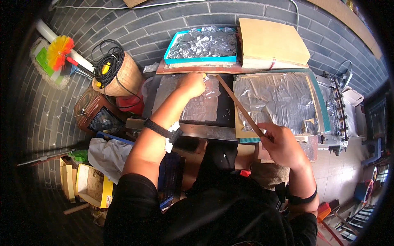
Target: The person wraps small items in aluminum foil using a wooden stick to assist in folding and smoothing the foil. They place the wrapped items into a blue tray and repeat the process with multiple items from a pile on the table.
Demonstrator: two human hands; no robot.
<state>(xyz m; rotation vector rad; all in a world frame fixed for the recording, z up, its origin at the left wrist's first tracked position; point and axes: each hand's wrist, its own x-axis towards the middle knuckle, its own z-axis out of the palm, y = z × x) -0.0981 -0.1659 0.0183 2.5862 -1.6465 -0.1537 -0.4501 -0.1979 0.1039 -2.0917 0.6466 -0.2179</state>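
Note:
My right hand (282, 144) is closed around one end of a long thin brown wooden strip (240, 105). The strip slants up and left, and its far end is close to my left hand. My left hand (191, 85) is curled closed over the far edge of a patchy silver foil sheet (201, 108) on a dark board. A small yellow spot shows at its fingers; what they hold, if anything, is hidden. To the right lies a wrinkled larger foil sheet (275, 100) on tan paper, over a green mat (321, 98).
Behind, a turquoise tray (201, 60) is heaped with foil scraps, beside a stack of tan paper (273, 41). A wooden bin with coiled black cable (110, 67) stands left. A metal frame device (334, 110) is at the right. A brick wall (180, 14) closes the back.

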